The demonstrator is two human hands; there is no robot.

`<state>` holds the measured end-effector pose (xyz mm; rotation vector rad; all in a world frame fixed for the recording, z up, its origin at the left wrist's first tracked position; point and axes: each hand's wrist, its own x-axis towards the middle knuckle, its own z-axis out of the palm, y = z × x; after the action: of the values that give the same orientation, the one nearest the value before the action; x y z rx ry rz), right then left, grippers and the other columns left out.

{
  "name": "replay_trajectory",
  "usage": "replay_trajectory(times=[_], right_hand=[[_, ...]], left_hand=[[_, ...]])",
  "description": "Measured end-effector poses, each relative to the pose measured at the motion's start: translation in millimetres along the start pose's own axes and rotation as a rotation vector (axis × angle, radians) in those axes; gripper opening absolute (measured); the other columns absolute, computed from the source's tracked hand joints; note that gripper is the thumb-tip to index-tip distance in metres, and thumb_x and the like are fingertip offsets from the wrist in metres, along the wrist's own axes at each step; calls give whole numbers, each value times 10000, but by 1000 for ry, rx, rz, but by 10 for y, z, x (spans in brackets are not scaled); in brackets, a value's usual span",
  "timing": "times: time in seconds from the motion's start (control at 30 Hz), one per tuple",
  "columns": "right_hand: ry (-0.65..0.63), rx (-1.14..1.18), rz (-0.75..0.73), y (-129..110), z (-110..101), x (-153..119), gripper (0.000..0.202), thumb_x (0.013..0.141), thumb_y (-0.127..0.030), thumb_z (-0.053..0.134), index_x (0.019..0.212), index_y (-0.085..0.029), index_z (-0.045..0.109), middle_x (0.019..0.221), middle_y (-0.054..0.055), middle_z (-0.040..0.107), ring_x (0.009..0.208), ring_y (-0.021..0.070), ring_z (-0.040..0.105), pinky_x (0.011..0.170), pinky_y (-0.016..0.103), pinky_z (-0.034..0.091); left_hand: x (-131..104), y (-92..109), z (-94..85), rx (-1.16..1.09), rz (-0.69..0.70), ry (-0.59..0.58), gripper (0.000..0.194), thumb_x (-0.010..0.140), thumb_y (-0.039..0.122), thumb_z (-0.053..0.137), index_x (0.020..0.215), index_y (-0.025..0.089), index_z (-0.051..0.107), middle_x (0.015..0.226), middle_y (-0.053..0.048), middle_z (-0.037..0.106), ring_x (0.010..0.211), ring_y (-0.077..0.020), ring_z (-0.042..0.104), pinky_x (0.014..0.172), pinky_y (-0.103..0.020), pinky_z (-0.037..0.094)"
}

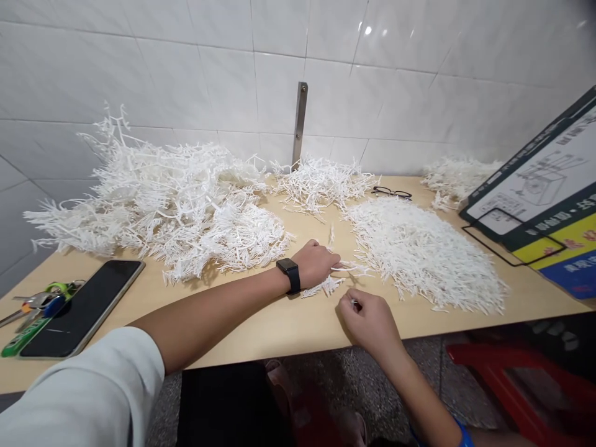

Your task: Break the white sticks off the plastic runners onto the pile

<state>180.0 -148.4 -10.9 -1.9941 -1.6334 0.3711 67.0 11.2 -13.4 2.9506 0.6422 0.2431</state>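
My left hand (317,264), with a black watch (289,275) on its wrist, is closed on a thin white branched plastic piece (357,269) that sticks out to the right. Under that hand some small white plastic bits (327,287) lie on the table. My right hand (372,318) is curled shut just below and to the right, near the table's front edge; what its fingers hold, if anything, is hidden. A large tangled heap of white branched pieces (172,198) rises on the left. To the right spreads a flatter pile of short white pieces (423,248).
Against the tiled wall sit a smaller white pile (321,183) and another (459,177). Glasses (392,193) lie at the back. A printed box (544,192) leans at right. A phone (84,310) and keys (44,304) lie front left. A red stool (526,372) stands below.
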Motion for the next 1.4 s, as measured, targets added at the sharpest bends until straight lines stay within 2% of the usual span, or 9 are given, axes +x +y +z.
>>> replay_trajectory(times=[0.1,0.23,0.33,0.43,0.57,0.73,0.97,1.17,1.4], right_hand=[[24,68,-8,95,-107,-153,329,860,-291,443,546,-214,382,480,-34,390,480,128,391,476,244,269],[36,-13,-103,332,-388,3,249,910,-326,437,774,-198,601,706,28,642,630,181,565,590,273,404],[189,-248,-138,470,-551,298,248,892,-225,424,1005,-170,638,985,119,694,880,269,617,770,370,435],[349,-359,-127,431,-534,413,290,912,-241,426,1116,-141,606,1110,164,659,1010,317,578,841,427,418],[169,-201,-232,144,-226,235,317,913,-456,516,1028,-169,587,956,99,669,862,241,603,738,338,452],[93,-411,-273,-124,88,178,494,823,-667,550,894,-178,564,828,94,658,783,266,613,661,342,421],[-62,-612,-340,-178,13,390,369,962,-450,423,914,-147,630,844,127,707,763,251,665,623,318,401],[-165,-673,-298,-176,-72,433,342,933,-327,409,812,-169,686,767,118,727,656,245,666,576,317,358],[-97,-642,-322,-101,-93,327,395,957,-288,358,724,-186,659,699,85,722,580,208,623,542,311,246]], left_hand=[[1,-14,-10,-11,-40,1,180,920,208,438,793,170,561,773,-63,675,756,-185,591,798,-336,307],[-14,-20,-23,-44,-34,3,192,921,223,429,782,170,551,776,-58,667,764,-184,588,813,-333,313],[-28,-23,-22,-63,-42,27,254,949,257,384,775,168,547,764,-59,657,746,-180,579,816,-330,318],[-29,-28,-31,-116,-54,41,305,964,283,356,752,167,542,733,-54,643,711,-171,567,802,-323,324],[-14,-22,-53,-200,-79,49,364,979,324,334,719,166,532,695,-43,628,673,-162,552,804,-324,331],[0,-30,-43,-213,-78,45,375,986,336,328,718,166,529,719,-45,642,705,-170,567,822,-333,328],[16,-50,-23,-228,-86,32,366,984,342,348,739,167,555,736,-45,651,740,-174,579,832,-323,331],[10,-44,-30,-216,-57,29,380,990,333,316,729,166,536,747,-46,660,701,-161,563,801,-327,315],[0,-32,-15,-82,-31,-8,257,945,274,390,778,176,560,785,-54,671,760,-183,588,811,-336,313]])
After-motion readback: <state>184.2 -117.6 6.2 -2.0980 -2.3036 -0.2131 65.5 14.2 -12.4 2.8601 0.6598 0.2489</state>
